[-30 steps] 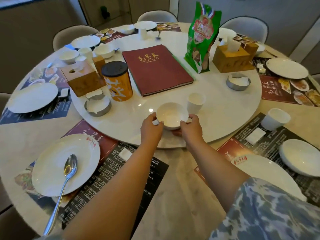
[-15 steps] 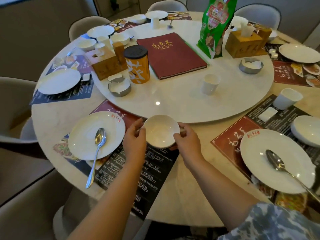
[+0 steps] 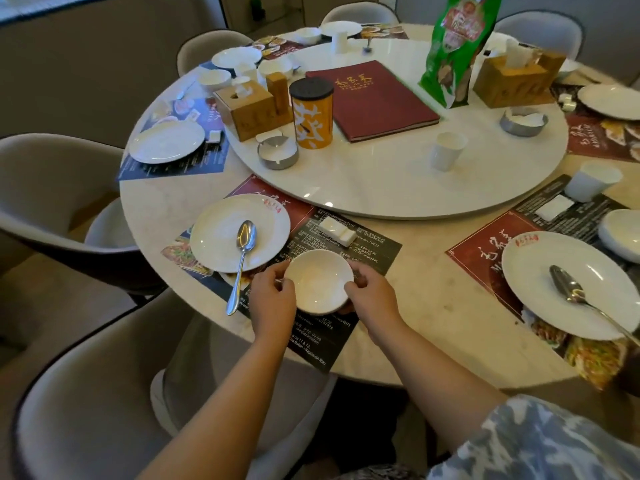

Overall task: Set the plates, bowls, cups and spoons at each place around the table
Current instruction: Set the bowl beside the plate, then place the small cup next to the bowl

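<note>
A small white bowl [image 3: 317, 282] sits low over the dark placemat [image 3: 363, 251] at the near place; I cannot tell if it touches the mat. My left hand [image 3: 272, 301] grips its left rim and my right hand [image 3: 372, 299] grips its right rim. Just left of the bowl lies a white plate [image 3: 214, 233] with a metal spoon [image 3: 242, 258] across it. A white cup [image 3: 446, 150] stands alone on the white turntable [image 3: 381, 188]. At the right place lie another plate [image 3: 540, 268] with a spoon [image 3: 571, 292], a bowl [image 3: 620, 233] and a cup [image 3: 592, 180].
The turntable carries a red menu [image 3: 377, 98], an orange canister [image 3: 311, 114], two wooden tissue boxes [image 3: 246, 109], two metal ashtrays [image 3: 277, 152] and a green bag [image 3: 453, 50]. A white napkin holder [image 3: 337, 232] lies on the near mat. Grey chairs [image 3: 52, 188] ring the table.
Both hands lifted the bowl off the turntable and brought it toward me, down over the near placemat beside the plate. The cup stayed on the turntable.
</note>
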A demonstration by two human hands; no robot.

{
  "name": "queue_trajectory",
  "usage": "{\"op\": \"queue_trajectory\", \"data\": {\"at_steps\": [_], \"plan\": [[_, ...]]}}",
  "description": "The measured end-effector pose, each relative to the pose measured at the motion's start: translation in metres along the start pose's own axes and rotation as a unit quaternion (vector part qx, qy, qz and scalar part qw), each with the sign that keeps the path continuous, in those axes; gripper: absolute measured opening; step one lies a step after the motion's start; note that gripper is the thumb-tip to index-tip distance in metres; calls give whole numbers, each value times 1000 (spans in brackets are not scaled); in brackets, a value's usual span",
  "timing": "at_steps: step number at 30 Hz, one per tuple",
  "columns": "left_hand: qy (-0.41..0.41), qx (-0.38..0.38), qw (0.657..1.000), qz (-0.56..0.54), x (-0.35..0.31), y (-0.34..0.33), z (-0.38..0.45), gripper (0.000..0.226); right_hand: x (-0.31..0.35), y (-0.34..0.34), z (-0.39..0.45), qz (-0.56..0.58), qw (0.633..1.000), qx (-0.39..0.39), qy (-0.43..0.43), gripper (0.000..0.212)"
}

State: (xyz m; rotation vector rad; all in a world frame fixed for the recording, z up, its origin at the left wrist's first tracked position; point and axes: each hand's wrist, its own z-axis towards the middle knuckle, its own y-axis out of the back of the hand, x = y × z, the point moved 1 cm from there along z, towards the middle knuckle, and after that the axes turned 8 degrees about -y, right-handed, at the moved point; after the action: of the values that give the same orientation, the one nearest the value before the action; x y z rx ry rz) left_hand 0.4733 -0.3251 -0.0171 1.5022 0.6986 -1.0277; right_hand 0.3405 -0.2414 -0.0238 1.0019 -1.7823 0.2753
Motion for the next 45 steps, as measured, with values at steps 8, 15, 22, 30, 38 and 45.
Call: {"op": "queue_trajectory", "data": {"at_steps": [8, 15, 22, 30, 38, 45], "plan": [[-78, 1, 996, 37, -42, -14, 28, 30, 15, 22, 7, -46, 999, 26, -1, 38], [-115, 126, 984, -52, -103, -90, 63, 25, 53, 83, 63, 29, 996, -72, 35, 32], [-95, 201, 970, -94, -153, -192, 109, 31, 89, 152, 153, 12, 981, -190, 40, 42], [-45, 255, 963, -70, -193, -281, 162, 50, 104, 193, 243, -44, 977, -207, 25, 85], [-48, 277, 955, -93, -196, -295, 171, 51, 106, 196, 266, -3, 979, -186, 80, 68], [-47, 240, 961, -131, -175, -238, 150, 43, 97, 168, 204, 29, 973, -194, 122, 63]]}}
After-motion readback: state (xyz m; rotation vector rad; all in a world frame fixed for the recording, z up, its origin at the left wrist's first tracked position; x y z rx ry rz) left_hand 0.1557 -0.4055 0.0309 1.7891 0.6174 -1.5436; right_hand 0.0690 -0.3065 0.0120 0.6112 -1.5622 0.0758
